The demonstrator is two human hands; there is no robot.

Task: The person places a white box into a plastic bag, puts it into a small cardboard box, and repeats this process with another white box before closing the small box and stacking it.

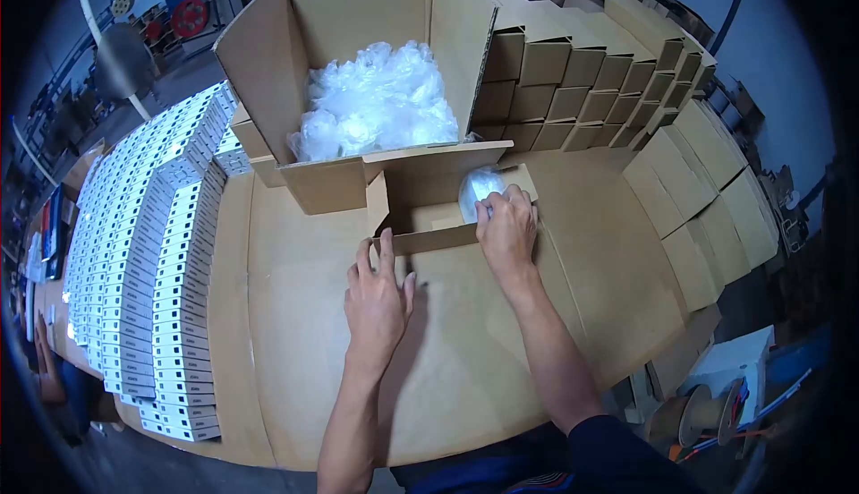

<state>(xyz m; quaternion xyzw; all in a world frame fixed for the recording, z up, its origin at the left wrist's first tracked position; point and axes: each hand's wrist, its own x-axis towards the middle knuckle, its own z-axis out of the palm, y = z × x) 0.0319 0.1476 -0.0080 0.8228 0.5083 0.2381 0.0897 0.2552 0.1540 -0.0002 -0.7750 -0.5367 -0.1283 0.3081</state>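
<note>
A small open cardboard box (420, 242) lies on the cardboard-covered table, its flaps raised. Inside its right end sits a rounded bundle in shiny clear plastic (481, 191); what the plastic wraps, if anything, cannot be made out. My right hand (507, 227) reaches over the front wall at that end, fingers curled closed against the bundle. At the box's front left corner is my left hand (376, 302), its fingers apart and the fingertips at the front wall, holding nothing.
Behind the small box stands a large open carton (358, 15) filled with crumpled clear plastic bags (376, 105). Stacked white boxes (125, 270) line the left side. Brown cardboard boxes (546, 64) are piled at the back right, with more flat ones (707, 199) along the right edge.
</note>
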